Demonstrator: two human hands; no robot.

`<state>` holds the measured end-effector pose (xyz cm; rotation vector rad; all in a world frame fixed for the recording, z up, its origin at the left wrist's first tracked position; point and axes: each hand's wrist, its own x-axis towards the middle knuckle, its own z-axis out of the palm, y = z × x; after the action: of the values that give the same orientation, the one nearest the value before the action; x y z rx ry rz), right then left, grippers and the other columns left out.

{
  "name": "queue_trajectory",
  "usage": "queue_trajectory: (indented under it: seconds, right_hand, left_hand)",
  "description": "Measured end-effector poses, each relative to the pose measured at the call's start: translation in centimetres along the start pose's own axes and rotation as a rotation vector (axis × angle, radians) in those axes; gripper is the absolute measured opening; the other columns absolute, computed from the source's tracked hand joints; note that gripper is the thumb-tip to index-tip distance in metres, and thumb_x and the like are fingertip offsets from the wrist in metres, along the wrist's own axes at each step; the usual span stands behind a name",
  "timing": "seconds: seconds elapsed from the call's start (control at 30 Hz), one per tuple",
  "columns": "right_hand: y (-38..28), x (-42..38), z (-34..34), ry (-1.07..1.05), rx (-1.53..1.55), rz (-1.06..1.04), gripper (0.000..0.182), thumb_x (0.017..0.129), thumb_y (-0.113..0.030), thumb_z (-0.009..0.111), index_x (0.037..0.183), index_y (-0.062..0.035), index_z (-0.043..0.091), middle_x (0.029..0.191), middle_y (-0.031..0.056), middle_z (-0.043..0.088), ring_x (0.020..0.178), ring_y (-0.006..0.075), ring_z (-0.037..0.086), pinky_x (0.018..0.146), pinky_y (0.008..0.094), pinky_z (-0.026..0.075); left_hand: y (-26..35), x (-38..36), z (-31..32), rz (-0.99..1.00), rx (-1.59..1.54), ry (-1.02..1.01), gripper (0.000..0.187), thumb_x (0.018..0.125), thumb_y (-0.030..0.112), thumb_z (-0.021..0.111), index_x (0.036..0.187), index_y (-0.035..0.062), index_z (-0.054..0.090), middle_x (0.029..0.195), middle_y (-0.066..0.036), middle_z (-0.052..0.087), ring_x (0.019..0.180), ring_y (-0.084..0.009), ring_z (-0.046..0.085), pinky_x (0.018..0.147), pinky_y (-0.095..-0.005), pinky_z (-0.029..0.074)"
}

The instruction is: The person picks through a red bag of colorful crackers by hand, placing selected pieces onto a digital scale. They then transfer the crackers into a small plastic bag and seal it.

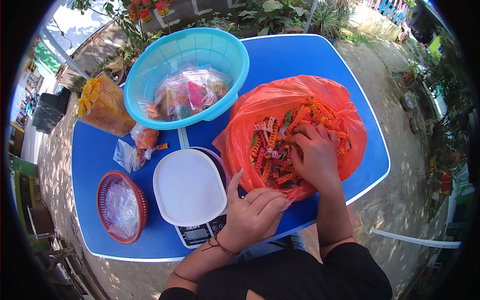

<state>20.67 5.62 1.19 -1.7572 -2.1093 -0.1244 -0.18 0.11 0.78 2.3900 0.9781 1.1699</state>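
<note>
An open red plastic bag (295,90) holds a heap of colourful spiral-shaped snack pieces (272,142), mostly orange, with some pink and green. My right hand (315,152) reaches into it, its curled fingers closed among the pieces; the fingertips are partly hidden. By the bag's near edge, my left hand (255,212) has its thumb and fingers pressed together, with the index finger sticking up. A bit of clear plastic shows at its fingertips, apparently a small plastic bag mostly hidden by the hand. Beside this hand stands a digital kitchen scale (196,234) with a white tray (190,187) on top.
A turquoise basket (135,107) at the back contains several filled zip bags (192,92). A small red-brown basket (102,200) has clear empty bags (121,210) in it. Left of the turquoise basket are a container of yellow chips (105,105) and small packets (127,155), on the blue table (295,55).
</note>
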Motion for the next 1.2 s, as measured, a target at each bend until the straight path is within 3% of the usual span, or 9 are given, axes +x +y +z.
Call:
queue_trajectory:
  seconds: [0.23, 0.43, 0.53, 0.63, 0.73, 0.93, 1.13, 1.2]
  right_hand:
    - [-0.1, 0.1, 0.1, -0.010, 0.064, -0.063, 0.032, 0.081, -0.018, 0.073, 0.113, -0.0143, 0.074, 0.118, 0.0058, 0.066, 0.108, 0.0249, 0.061, 0.094, 0.0430, 0.039]
    - [-0.7, 0.0, 0.3, -0.136, 0.217, -0.103, 0.030, 0.083, -0.022, 0.074, 0.111, -0.0127, 0.073, 0.119, 0.0054, 0.067, 0.112, 0.0256, 0.060, 0.094, 0.0442, 0.041]
    - [-2.4, 0.2, 0.3, -0.075, 0.166, -0.160, 0.031, 0.085, -0.024, 0.072, 0.114, -0.0129, 0.071, 0.124, 0.0062, 0.066, 0.118, 0.0285, 0.058, 0.097, 0.0454, 0.041]
    - [-3.3, -0.1, 1.8, -0.042, 0.202, -0.263, 0.035, 0.085, -0.026, 0.072, 0.119, -0.0148, 0.069, 0.136, 0.0076, 0.060, 0.126, 0.0311, 0.053, 0.103, 0.0482, 0.040]
    - [-3.4, -0.3, 2.3, -0.137, 0.140, -0.391, 0.042, 0.082, -0.028, 0.074, 0.123, -0.0179, 0.067, 0.146, 0.0095, 0.053, 0.130, 0.0326, 0.049, 0.105, 0.0513, 0.038]
    - [-3.3, -0.5, 1.1, -0.164, 0.173, -0.239, 0.035, 0.077, -0.028, 0.077, 0.111, -0.0213, 0.072, 0.139, 0.0110, 0.055, 0.130, 0.0334, 0.048, 0.106, 0.0518, 0.038]
    - [-2.0, -0.2, 0.5, -0.089, 0.139, -0.114, 0.018, 0.071, -0.021, 0.079, 0.088, -0.0163, 0.074, 0.127, 0.0031, 0.062, 0.122, 0.0306, 0.052, 0.098, 0.0498, 0.041]
    - [-1.2, -0.1, 0.2, -0.045, 0.101, -0.077, 0.015, 0.072, -0.019, 0.078, 0.087, -0.0164, 0.075, 0.126, 0.0028, 0.063, 0.120, 0.0301, 0.052, 0.097, 0.0482, 0.041]
  left_hand:
    - [0.0, 0.0, 0.1, 0.004, 0.001, 0.009, 0.005, 0.088, 0.017, 0.076, 0.090, 0.0156, 0.071, 0.087, 0.004, 0.073, 0.083, -0.0135, 0.072, 0.120, -0.0605, 0.024]
    - [0.0, -0.1, 0.1, 0.002, 0.014, 0.012, 0.007, 0.087, 0.014, 0.075, 0.092, 0.0154, 0.071, 0.089, 0.003, 0.074, 0.082, -0.0139, 0.071, 0.118, -0.0591, 0.026]
    - [0.0, -0.2, 0.2, 0.007, 0.014, 0.018, 0.009, 0.085, 0.012, 0.075, 0.093, 0.0154, 0.071, 0.090, 0.003, 0.074, 0.081, -0.0139, 0.071, 0.118, -0.0581, 0.026]
    - [0.0, -0.2, 0.2, 0.013, 0.016, 0.015, 0.012, 0.084, 0.010, 0.074, 0.093, 0.0154, 0.071, 0.091, 0.003, 0.074, 0.081, -0.0137, 0.070, 0.118, -0.0569, 0.026]
    - [0.1, -0.2, 0.2, 0.012, 0.016, 0.003, 0.013, 0.083, 0.008, 0.074, 0.094, 0.0154, 0.071, 0.092, 0.003, 0.074, 0.080, -0.0134, 0.069, 0.118, -0.0552, 0.026]
    - [0.0, -0.2, 0.2, 0.010, 0.025, -0.002, 0.014, 0.082, 0.008, 0.074, 0.094, 0.0161, 0.072, 0.091, 0.003, 0.074, 0.077, -0.0132, 0.067, 0.116, -0.0528, 0.027]
    - [0.0, -0.2, 0.3, 0.011, 0.028, 0.000, 0.012, 0.083, 0.011, 0.076, 0.094, 0.0169, 0.072, 0.090, 0.004, 0.074, 0.077, -0.0131, 0.067, 0.116, -0.0531, 0.028]
    - [0.1, -0.1, 0.2, 0.008, 0.026, 0.000, 0.012, 0.084, 0.012, 0.076, 0.093, 0.0171, 0.072, 0.089, 0.004, 0.074, 0.077, -0.0132, 0.067, 0.116, -0.0534, 0.028]
